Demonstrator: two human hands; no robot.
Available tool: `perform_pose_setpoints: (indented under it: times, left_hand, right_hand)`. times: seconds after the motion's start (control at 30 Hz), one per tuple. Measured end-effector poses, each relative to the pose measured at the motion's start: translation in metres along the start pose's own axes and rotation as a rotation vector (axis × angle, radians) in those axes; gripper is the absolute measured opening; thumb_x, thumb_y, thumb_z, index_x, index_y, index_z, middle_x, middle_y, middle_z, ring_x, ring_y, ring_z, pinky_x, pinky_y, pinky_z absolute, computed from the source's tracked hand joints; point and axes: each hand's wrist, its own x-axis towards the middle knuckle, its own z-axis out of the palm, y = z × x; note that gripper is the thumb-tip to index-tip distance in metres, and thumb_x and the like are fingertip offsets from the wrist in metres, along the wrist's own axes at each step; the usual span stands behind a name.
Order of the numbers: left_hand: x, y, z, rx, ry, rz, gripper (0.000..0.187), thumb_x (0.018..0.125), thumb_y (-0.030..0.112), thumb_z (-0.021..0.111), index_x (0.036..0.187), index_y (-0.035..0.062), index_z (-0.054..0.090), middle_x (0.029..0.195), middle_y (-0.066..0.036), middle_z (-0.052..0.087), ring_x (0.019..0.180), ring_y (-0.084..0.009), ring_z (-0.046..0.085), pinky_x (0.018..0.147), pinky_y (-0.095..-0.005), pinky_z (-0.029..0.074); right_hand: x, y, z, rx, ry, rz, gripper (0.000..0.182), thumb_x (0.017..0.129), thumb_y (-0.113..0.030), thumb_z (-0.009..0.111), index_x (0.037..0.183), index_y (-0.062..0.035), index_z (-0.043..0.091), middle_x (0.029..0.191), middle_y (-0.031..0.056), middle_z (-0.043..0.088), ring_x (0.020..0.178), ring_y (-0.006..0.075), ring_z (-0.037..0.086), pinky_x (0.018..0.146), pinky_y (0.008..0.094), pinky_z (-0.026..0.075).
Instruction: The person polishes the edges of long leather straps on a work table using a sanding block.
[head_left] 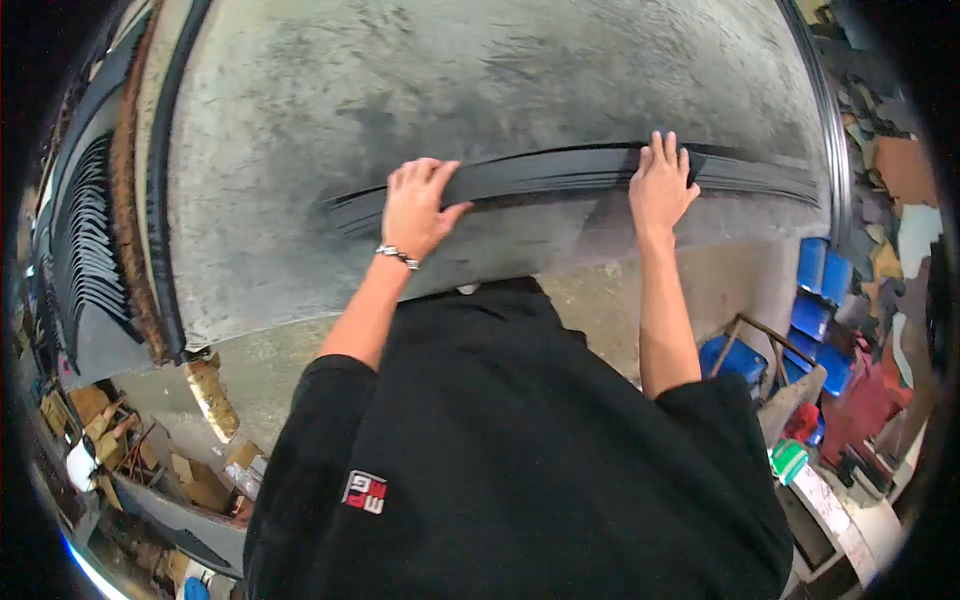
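A long bundle of thin black strips [550,174] lies across the near part of a worn grey table [480,80]. My left hand [416,210], with a bracelet at the wrist, is closed around the bundle towards its left end, fingers over the far side and thumb at the near side. Farther right, my right hand [660,190] rests on top of the strips with its fingers stretched out and slightly apart. The strips fan out a little at both ends. What they are made of is not certain; they look like leather or rubber.
Many dark strips [95,240] hang over a rail on the left. Blue bins [822,270] and piles of coloured scraps [870,390] stand right of the table. Cardboard pieces [200,485] lie at lower left. A metal edge [835,150] borders the table's right side.
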Motion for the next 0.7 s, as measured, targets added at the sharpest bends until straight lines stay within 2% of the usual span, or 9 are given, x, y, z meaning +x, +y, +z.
perform_pose_setpoints:
  times: [0.1,0.17,0.2,0.27,0.37,0.43,0.57,0.6,0.7]
  left_hand:
    - [-0.001,-0.002,0.002,-0.021,-0.026,-0.016,0.068,0.078,0.030,0.094,0.138,0.0109,0.067,0.127,-0.008,0.062,0.124,-0.0305,0.057,0.110,-0.0475,0.044]
    - [-0.001,-0.007,-0.003,-0.021,-0.066,0.009,0.075,0.079,0.031,0.093,0.145,0.0105,0.063,0.128,-0.009,0.062,0.125,-0.0311,0.057,0.112,-0.0476,0.044]
    - [-0.002,-0.011,-0.008,-0.019,-0.089,0.030,0.077,0.079,0.031,0.093,0.146,0.0104,0.062,0.128,-0.009,0.061,0.126,-0.0314,0.057,0.112,-0.0474,0.044]
    - [-0.011,-0.023,-0.025,-0.014,-0.100,0.077,0.085,0.080,0.032,0.093,0.154,0.0097,0.057,0.131,-0.011,0.061,0.128,-0.0321,0.057,0.114,-0.0463,0.044]
    - [-0.037,-0.063,-0.068,0.006,-0.138,-0.066,0.094,0.074,0.038,0.096,0.156,0.0134,0.056,0.144,-0.011,0.062,0.135,-0.0343,0.056,0.117,-0.0516,0.041]
    - [-0.062,-0.099,-0.084,0.035,-0.076,-0.109,0.096,0.073,0.040,0.097,0.156,0.0145,0.057,0.142,-0.011,0.062,0.135,-0.0340,0.056,0.117,-0.0522,0.041]
    - [-0.072,-0.112,-0.081,-0.039,-0.093,-0.033,0.081,0.080,0.024,0.092,0.153,0.0135,0.058,0.142,-0.012,0.062,0.136,-0.0357,0.055,0.119,-0.0512,0.040]
    - [-0.072,-0.108,-0.076,-0.081,-0.060,-0.003,0.071,0.082,0.015,0.085,0.148,0.0089,0.058,0.139,-0.012,0.062,0.135,-0.0342,0.056,0.118,-0.0508,0.041]
    - [-0.071,-0.101,-0.071,-0.153,-0.038,0.002,0.071,0.081,0.007,0.080,0.148,0.0074,0.058,0.140,-0.013,0.061,0.136,-0.0347,0.055,0.119,-0.0512,0.040]
  right_hand:
    - [-0.060,-0.087,-0.014,0.274,0.104,-0.296,0.043,0.110,-0.032,0.061,0.150,-0.0175,0.067,0.165,0.0062,0.056,0.152,0.0332,0.049,0.111,0.0681,0.039]
    - [-0.098,-0.126,-0.013,0.269,0.002,-0.363,0.044,0.110,-0.031,0.062,0.152,-0.0188,0.064,0.164,0.0069,0.057,0.153,0.0332,0.048,0.114,0.0669,0.036]
    - [-0.105,-0.132,-0.013,0.140,0.009,-0.369,0.045,0.109,-0.031,0.063,0.154,-0.0221,0.063,0.163,0.0048,0.058,0.153,0.0310,0.049,0.115,0.0658,0.034]
    - [-0.106,-0.128,-0.006,0.168,0.037,-0.380,0.046,0.109,-0.031,0.064,0.155,-0.0241,0.062,0.163,0.0025,0.058,0.154,0.0290,0.049,0.115,0.0661,0.034]
    - [-0.100,-0.121,-0.003,0.172,0.038,-0.395,0.047,0.109,-0.032,0.066,0.155,-0.0263,0.062,0.164,-0.0018,0.057,0.154,0.0255,0.050,0.116,0.0668,0.034]
    - [-0.101,-0.122,-0.006,0.165,0.021,-0.398,0.047,0.109,-0.032,0.065,0.156,-0.0264,0.061,0.165,-0.0022,0.057,0.154,0.0258,0.050,0.116,0.0675,0.033]
    - [-0.101,-0.126,-0.002,0.158,0.040,-0.383,0.047,0.110,-0.032,0.063,0.157,-0.0276,0.061,0.165,-0.0022,0.057,0.153,0.0261,0.050,0.119,0.0679,0.032]
    - [-0.102,-0.127,0.000,0.162,0.049,-0.364,0.046,0.111,-0.032,0.063,0.157,-0.0274,0.061,0.165,-0.0018,0.057,0.154,0.0261,0.050,0.119,0.0675,0.033]
    - [-0.108,-0.129,-0.001,0.166,0.075,-0.285,0.046,0.112,-0.032,0.061,0.158,-0.0267,0.061,0.166,-0.0007,0.057,0.154,0.0263,0.049,0.118,0.0669,0.033]
